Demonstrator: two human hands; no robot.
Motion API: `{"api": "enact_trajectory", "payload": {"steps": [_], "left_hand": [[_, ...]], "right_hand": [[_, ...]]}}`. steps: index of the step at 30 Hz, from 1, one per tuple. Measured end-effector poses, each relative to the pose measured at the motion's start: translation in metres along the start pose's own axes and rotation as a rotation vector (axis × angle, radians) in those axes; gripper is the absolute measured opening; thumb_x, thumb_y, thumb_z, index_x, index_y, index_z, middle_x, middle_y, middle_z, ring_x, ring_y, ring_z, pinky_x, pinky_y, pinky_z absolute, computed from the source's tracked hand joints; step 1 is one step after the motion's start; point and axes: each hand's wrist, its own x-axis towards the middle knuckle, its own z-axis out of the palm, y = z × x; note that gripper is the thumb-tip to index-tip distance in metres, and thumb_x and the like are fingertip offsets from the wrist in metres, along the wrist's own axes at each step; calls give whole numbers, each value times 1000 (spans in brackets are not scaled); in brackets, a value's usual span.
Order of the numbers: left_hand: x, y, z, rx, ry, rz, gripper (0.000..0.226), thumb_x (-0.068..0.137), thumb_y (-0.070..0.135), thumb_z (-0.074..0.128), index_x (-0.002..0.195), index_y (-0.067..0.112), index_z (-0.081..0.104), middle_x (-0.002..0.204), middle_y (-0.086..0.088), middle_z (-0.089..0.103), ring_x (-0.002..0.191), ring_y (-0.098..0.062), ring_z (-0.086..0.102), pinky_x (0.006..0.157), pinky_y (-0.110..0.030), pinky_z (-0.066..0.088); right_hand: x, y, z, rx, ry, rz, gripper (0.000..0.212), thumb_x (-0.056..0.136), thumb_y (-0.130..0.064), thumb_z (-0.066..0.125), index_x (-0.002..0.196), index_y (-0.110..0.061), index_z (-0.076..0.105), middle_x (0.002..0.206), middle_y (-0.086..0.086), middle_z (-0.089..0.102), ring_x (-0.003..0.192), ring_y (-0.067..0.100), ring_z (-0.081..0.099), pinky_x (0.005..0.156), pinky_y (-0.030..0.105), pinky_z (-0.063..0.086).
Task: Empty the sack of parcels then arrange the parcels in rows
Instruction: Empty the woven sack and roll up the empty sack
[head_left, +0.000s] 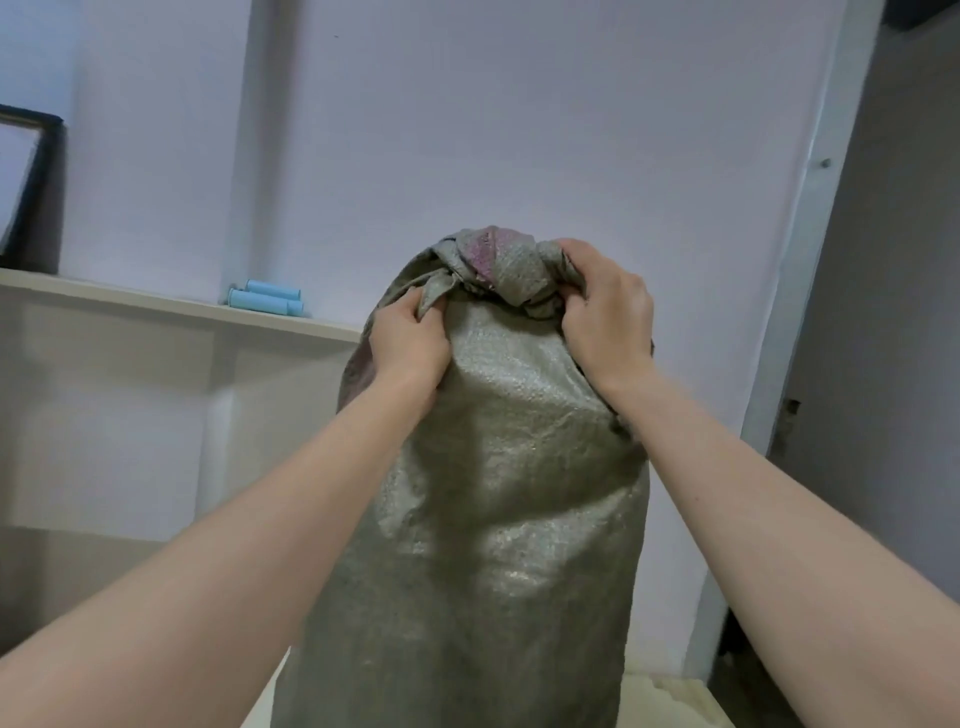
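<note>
At centre of view, we see a tall grey-green woven sack (493, 493) standing upright, full and rounded, its mouth tied shut in a bunched knot (493, 265) at the top. Pink-purple marking shows on the knotted cloth. No parcels are visible; the sack hides whatever it holds.

We note the left hand (410, 343) on the left side of the neck, just below the knot, with fingers curled and pinching a fold of the cloth. The right hand (605, 317) grips the right side of the knot, fingers curled tightly into the bunched material. Both forearms are bare and reach up from the bottom corners.

Behind the sack on the left, a pale shelf (156, 304) runs along the wall (571, 130). Two light blue cylinders (267, 300) lie on it side by side, near the sack but apart from it. A dark-framed board (31, 192) leans at the far left edge. A pale surface (670, 701) shows at the sack's base on the right.
</note>
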Motion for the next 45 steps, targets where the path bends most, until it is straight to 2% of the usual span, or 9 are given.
{"api": "enact_trajectory", "payload": {"steps": [7, 12, 15, 21, 25, 28, 34, 39, 45], "left_hand": [[16, -38, 19, 260, -139, 83, 35, 91, 25, 53, 123, 25, 66, 134, -5, 59, 127, -28, 50, 109, -44, 39], [8, -61, 17, 311, -221, -65, 98, 75, 49, 75, 152, 38, 15, 162, 3, 11, 149, -26, 6, 114, -65, 13], [7, -60, 19, 302, -332, -33, 118, 69, 67, 73, 150, 46, -12, 163, 3, 11, 150, -27, 9, 115, -64, 15], [11, -69, 10, 442, -385, -59, 88, 52, 85, 65, 130, 54, 39, 135, -6, 48, 130, -33, 42, 109, -52, 37], [1, -66, 5, 522, -408, -92, 75, 61, 74, 71, 126, 52, 41, 135, -8, 36, 129, -34, 34, 111, -53, 32], [0, -65, 1, 394, -467, -92, 78, 55, 69, 78, 119, 44, 42, 126, -7, 51, 116, -28, 53, 102, -49, 45], [-11, -59, -8, 281, -364, -66, 48, 78, 25, 82, 110, 25, 46, 104, -2, 62, 99, -25, 60, 92, -45, 50], [-20, -53, -10, 294, -201, 54, 33, 79, 19, 80, 97, 19, 52, 82, 7, 58, 83, -20, 55, 71, -32, 40], [7, -12, -7, 244, -67, 223, 24, 76, 20, 78, 84, 24, 55, 77, 8, 62, 81, -19, 59, 72, -33, 48]], "right_hand": [[-21, 44, 20, 3, -116, -13, 55, 82, 5, 48, 124, -26, 64, 115, 2, 70, 106, 27, 63, 87, 35, 50], [-50, 68, 33, 68, -227, -48, 56, 82, 6, 50, 122, -28, 67, 115, -4, 71, 106, 20, 64, 88, 35, 52], [-48, 68, 30, 119, -304, -93, 56, 78, 6, 53, 123, -26, 67, 115, -4, 70, 108, 17, 62, 93, 33, 50], [-33, 55, -2, 467, -704, 256, 36, 89, -38, 66, 125, -32, 64, 121, -15, 65, 110, -5, 58, 97, 15, 44], [-26, 64, -17, 311, -849, 574, 85, 70, -63, 73, 142, -29, 44, 143, -1, 50, 127, 19, 52, 108, 42, 42], [-30, 64, -22, 373, -1156, 691, 45, 81, -42, 74, 120, -22, 62, 121, 8, 68, 111, 30, 64, 95, 55, 51], [-47, 55, -26, 934, -1052, 684, 41, 94, -14, 57, 134, -25, 54, 123, 4, 67, 112, 20, 65, 89, 32, 55], [-52, 37, -4, 638, -636, 566, 45, 88, 7, 58, 104, -34, 70, 94, -2, 74, 94, 19, 69, 78, 26, 56], [-25, 28, 7, 495, -246, 318, 42, 78, -7, 60, 111, -31, 72, 108, -10, 73, 108, 12, 65, 98, 38, 51]]}}
